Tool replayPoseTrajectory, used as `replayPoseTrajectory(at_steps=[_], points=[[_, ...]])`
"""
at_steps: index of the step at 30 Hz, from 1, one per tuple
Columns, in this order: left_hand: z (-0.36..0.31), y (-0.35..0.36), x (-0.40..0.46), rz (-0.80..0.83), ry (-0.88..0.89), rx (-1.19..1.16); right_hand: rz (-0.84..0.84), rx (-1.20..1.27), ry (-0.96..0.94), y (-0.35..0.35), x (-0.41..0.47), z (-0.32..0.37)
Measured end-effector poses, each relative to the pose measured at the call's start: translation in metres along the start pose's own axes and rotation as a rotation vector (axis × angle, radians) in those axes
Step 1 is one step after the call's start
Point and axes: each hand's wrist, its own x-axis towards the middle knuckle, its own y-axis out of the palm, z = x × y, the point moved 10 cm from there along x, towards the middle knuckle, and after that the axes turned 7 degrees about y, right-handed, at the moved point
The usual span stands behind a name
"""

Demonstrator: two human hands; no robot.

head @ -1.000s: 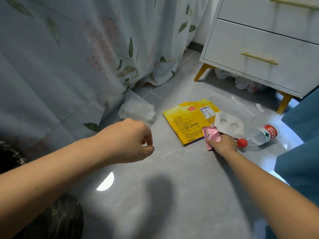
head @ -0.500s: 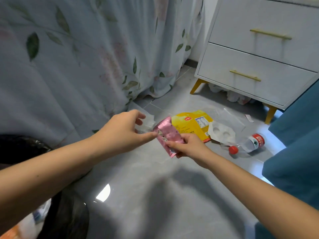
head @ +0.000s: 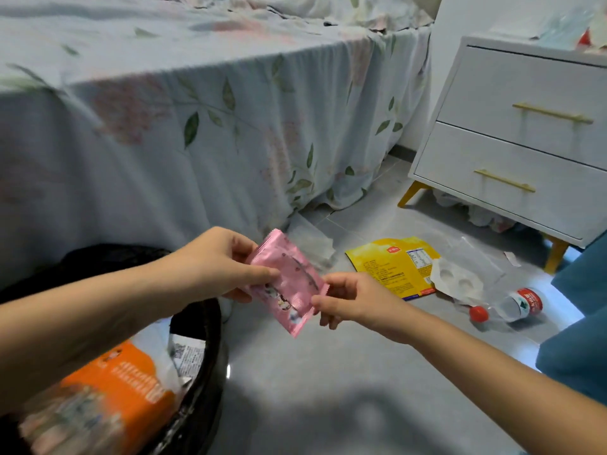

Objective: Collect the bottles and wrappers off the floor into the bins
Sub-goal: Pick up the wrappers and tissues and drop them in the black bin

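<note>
A pink wrapper (head: 289, 284) hangs in the air between both hands, just right of the black bin (head: 197, 402). My left hand (head: 216, 264) pinches its upper left side. My right hand (head: 348, 298) touches its right edge with thumb and fingertips. The bin at the lower left holds an orange packet (head: 115, 385) and white paper. On the floor to the right lie a yellow wrapper (head: 391, 264), a white moulded tray (head: 456, 280), clear plastic film (head: 473, 254), and a clear bottle (head: 512, 305) with a red cap and red label, on its side. A white wrapper (head: 310, 239) lies by the bed's skirt.
A bed with a floral sheet (head: 197, 133) fills the left and back. A white two-drawer nightstand (head: 525, 152) on yellow legs stands at the right, with crumpled cloth under it. Blue fabric (head: 581, 339) borders the right edge. Grey tiled floor (head: 328, 389) lies in front.
My right hand lifted the pink wrapper from the floor and brought it left; my left hand took hold of it. The view rose, showing the bed top and the bin's contents.
</note>
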Motion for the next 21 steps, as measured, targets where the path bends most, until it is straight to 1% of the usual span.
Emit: replayPoseTrajectory(at_steps=[3, 6, 9, 10, 11, 12, 15, 16, 19, 21], points=[[0.017, -0.030, -0.028, 0.019, -0.052, 0.025, -0.009, -0.047, 0.161, -0.003, 0.007, -0.033], [0.037, -0.059, -0.059, 0.056, -0.102, 0.053, -0.054, -0.170, 0.270, -0.014, 0.012, -0.067], [0.065, -0.082, -0.080, 0.020, -0.212, 0.028, -0.107, -0.282, 0.361, -0.026, 0.017, -0.097], [0.074, -0.091, -0.083, -0.019, -0.234, 0.074, -0.126, -0.300, 0.391, -0.030, 0.019, -0.105], [0.083, -0.100, -0.083, -0.048, -0.239, 0.175, -0.144, -0.316, 0.418, -0.034, 0.021, -0.112], [0.090, -0.108, -0.082, -0.058, -0.236, 0.323, -0.160, -0.332, 0.440, -0.038, 0.023, -0.118], [0.105, -0.111, -0.078, -0.006, -0.227, 0.887, -0.186, -0.363, 0.471, -0.043, 0.033, -0.128], [0.108, -0.110, -0.077, -0.011, -0.210, 1.022, -0.189, -0.360, 0.476, -0.043, 0.036, -0.130], [0.085, -0.101, -0.073, -0.116, -0.072, 1.314, -0.183, -0.333, 0.493, -0.040, 0.048, -0.133], [0.061, -0.098, -0.067, -0.170, 0.026, 1.337, -0.169, -0.316, 0.500, -0.037, 0.057, -0.136]])
